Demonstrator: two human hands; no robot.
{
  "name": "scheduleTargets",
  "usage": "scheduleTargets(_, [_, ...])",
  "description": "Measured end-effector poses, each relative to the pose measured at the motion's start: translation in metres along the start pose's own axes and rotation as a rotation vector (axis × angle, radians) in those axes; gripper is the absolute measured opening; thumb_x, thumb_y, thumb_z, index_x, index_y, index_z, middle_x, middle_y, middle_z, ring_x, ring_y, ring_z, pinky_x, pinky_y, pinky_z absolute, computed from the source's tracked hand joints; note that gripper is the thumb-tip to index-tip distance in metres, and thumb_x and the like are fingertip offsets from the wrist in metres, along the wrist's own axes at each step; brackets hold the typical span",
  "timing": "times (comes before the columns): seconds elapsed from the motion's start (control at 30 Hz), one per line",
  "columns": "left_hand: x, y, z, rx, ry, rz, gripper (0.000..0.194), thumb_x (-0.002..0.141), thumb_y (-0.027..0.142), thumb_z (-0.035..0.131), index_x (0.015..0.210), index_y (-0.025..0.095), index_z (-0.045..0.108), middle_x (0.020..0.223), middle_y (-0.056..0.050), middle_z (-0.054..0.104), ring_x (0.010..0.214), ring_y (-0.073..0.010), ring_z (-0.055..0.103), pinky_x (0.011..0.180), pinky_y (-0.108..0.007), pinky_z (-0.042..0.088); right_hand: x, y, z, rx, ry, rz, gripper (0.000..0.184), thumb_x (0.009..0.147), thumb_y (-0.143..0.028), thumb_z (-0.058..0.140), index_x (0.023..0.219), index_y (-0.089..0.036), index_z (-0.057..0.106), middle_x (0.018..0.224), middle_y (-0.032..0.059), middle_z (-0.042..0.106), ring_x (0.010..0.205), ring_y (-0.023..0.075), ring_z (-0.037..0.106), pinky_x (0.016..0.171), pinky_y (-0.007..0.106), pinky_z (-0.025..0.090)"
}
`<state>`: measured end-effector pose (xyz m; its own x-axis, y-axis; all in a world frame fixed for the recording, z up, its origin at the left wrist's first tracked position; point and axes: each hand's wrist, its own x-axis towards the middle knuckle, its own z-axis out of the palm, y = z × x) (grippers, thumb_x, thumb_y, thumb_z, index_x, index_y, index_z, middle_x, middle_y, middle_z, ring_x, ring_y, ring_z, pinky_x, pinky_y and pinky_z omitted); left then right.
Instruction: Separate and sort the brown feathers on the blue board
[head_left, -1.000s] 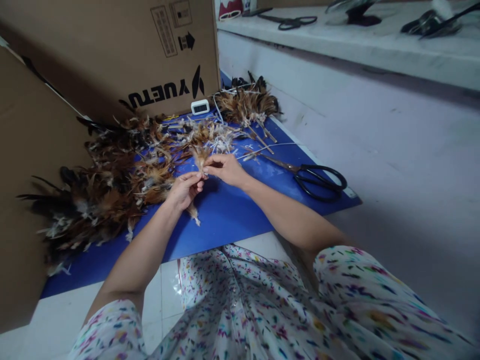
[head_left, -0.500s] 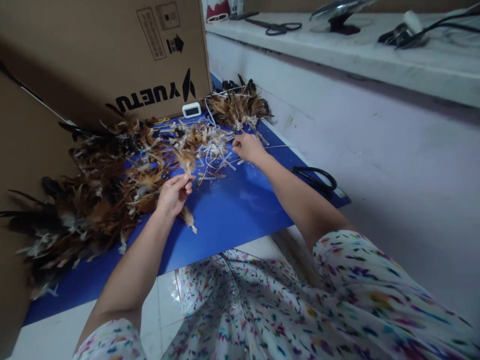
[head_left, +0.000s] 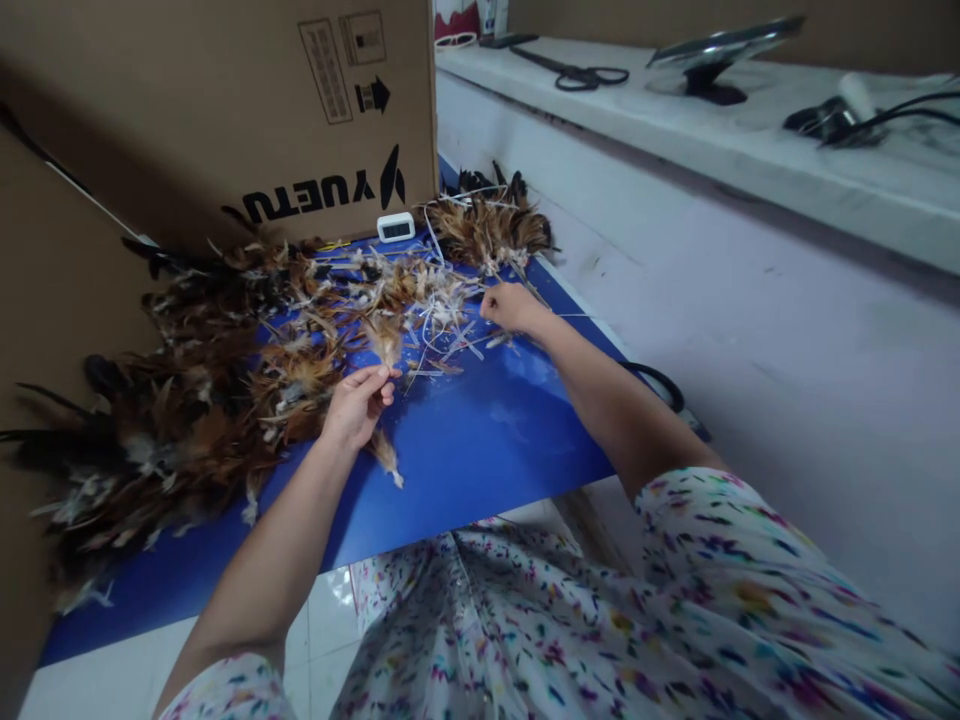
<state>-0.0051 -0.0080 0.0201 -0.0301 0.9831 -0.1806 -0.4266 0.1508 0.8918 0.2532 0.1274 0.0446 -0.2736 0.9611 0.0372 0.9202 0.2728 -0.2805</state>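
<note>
While left grip [head_left: 357,407] pinches, feathers [head_left: 383,340] fan beyond.

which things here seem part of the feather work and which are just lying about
Likely in the job:
feather tuft, in the left hand
loose feathers
white strips, near the right hand

Probably just lying about:
small white device
carton
scissors on the ledge

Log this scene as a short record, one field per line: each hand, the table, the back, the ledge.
Left hand: pinching a feather tuft
Right hand: fingers curled, near white strips; grip unclear
Table: blue, feather heap on the picture's left
Back: white device before a box
Ledge: scissors, among other things
</note>
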Motion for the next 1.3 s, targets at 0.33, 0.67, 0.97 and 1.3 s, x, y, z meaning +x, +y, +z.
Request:
scheduleTargets(0.33, [0.001, 0.000, -0.003, -0.010, 0.015, -0.020, 0.024, 0.055, 0.024, 0.085, 0.070, 0.011, 0.071, 0.073, -0.006, 0.068, 0.049, -0.0030, 0.048, 0.044, -0.015, 0.039, 0.016, -0.004, 0.004, -0.093, -0.014, -0.002, 0.019, 0.082, -0.022, 0.058, 0.095, -0.017, 0.071, 0.104, 0.0092, 0.071, 0.100, 0.0225, 0.064, 0.084, 0.029, 0.046])
scheduleTargets(0.67, [0.000, 0.000, -0.003, -0.013, 0.015, -0.033, 0.024, 0.057, 0.026, 0.084, 0.071, 0.011, 0.072, 0.065, -0.004, 0.064, 0.049, -0.0040, 0.048, 0.044, -0.015, 0.039, 0.035, -0.004, 0.010, 0.135, 0.000, -0.056, 0.016, 0.081, -0.018, 0.056, 0.080, -0.013, 0.071, 0.087, 0.0067, 0.073, 0.087, 0.0180, 0.067, 0.079, 0.025, 0.047])
scheduleTargets(0.97, [0.003, -0.001, -0.007, 0.015, 0.020, -0.031, 0.024, 0.060, 0.027, 0.082, 0.073, 0.010, 0.073, 0.069, -0.006, 0.065, 0.051, -0.0038, 0.047, 0.045, -0.016, 0.038, 0.017, -0.003, -0.010, 0.907, 0.036, -0.045, 0.008, 0.072, -0.012, 0.065, 0.065, -0.015, 0.063, 0.057, -0.0020, 0.061, 0.055, 0.0087, 0.055, 0.060, 0.021, 0.046])
scheduleTargets(1.3, [0.005, -0.001, -0.009, 0.007, 0.049, -0.022, 0.022, 0.058, 0.026, 0.083, 0.071, 0.012, 0.072, 0.073, -0.005, 0.067, 0.051, -0.0036, 0.048, 0.045, -0.015, 0.038, -0.014, -0.011, -0.013, 1.097, -0.080, -0.066, 0.009, 0.072, -0.016, 0.071, 0.071, -0.015, 0.062, 0.060, -0.0009, 0.064, 0.056, 0.0081, 0.058, 0.059, 0.021, 0.049])
